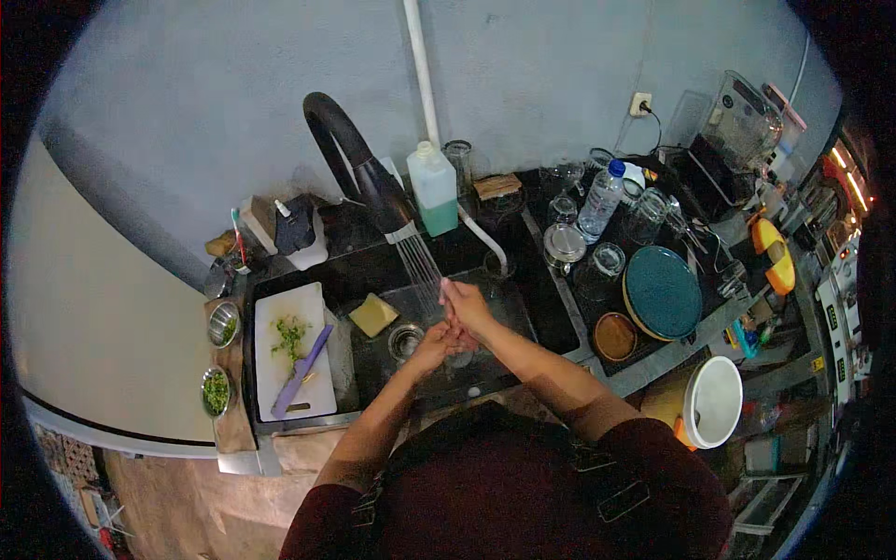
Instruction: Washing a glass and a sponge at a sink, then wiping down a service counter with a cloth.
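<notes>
Water runs from the head of a black gooseneck faucet (385, 192) in a spray of thin streams. Beneath it, over the dark sink (392, 297), my left hand (435, 344) and my right hand (467, 309) touch, the right one slightly higher with its fingertips at the stream. No object shows between them; their overlap hides the palms. A metal bowl (406, 341) sits in the sink beside my left hand, near a yellowish sponge (374, 315). Across the sink's left end lies a white cutting board (269, 350) bearing chopped greens (290, 336) and a purple knife (302, 374).
Two small metal bowls of greens, one farther back (224, 324) and one nearer (215, 392), stand left. Behind the sink is a jug of green liquid (432, 189). Glassware, a water bottle (600, 203) and a teal plate (663, 292) crowd the right counter, above a white bucket (714, 402).
</notes>
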`<state>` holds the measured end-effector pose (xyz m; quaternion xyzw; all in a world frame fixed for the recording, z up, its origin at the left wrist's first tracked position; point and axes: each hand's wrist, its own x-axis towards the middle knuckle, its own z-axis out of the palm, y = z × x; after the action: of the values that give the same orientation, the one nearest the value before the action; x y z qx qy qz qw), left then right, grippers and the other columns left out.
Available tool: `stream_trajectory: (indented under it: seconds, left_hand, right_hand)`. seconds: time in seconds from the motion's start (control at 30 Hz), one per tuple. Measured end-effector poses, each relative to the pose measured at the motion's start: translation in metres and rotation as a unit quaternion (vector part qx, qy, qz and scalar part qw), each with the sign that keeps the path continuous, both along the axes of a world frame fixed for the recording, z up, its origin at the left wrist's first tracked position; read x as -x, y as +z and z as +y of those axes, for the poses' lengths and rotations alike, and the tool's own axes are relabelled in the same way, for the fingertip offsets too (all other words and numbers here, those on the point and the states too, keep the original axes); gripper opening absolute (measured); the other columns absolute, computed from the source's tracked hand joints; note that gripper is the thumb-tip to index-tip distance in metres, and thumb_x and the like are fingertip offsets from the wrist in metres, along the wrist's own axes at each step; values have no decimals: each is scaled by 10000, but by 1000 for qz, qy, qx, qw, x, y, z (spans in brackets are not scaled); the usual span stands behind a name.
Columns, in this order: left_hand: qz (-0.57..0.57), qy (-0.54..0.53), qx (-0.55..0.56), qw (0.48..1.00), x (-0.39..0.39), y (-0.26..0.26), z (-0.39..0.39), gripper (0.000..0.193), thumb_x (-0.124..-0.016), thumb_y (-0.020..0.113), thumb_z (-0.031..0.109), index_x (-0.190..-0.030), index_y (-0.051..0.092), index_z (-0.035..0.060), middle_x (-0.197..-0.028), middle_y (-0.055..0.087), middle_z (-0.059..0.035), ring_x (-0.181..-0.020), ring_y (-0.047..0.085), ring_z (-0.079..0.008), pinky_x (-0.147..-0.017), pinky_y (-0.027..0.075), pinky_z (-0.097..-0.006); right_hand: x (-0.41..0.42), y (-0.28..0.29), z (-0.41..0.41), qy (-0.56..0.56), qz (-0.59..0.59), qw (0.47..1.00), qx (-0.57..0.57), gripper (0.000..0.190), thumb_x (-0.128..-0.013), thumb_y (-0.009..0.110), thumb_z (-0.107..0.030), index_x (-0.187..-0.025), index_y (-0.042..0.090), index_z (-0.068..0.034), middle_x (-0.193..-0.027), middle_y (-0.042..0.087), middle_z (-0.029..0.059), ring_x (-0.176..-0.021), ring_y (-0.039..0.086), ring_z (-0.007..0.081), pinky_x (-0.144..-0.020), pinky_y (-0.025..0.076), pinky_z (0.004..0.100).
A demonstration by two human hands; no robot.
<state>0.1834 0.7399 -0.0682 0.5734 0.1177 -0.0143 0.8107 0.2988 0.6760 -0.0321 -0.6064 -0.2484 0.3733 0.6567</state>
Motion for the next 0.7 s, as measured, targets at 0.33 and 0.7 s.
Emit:
stream_trajectory:
  seconds: [0.33,0.7]
  left_hand:
    - [-25,136,242,960,-6,-12,25,227,-888,425,279,-965,470,71,-910,561,-72,-810,562,-195,-745,469,-341]
    - [32,188,-217,957,-3,-3,8,352,-917,330,370,-845,506,73,-662,505,-27,-561,478,-140,-516,389,-280]
  right_hand:
    - [8,-20,11,47,66,995,-65,300,-904,423,-331,-829,516,-56,-570,421,-11,-473,388,80,-426,354,213]
    - [14,-12,34,-9,186,977,-105,236,-903,412,-190,-958,540,0,-739,536,62,-620,522,141,-591,463,271]
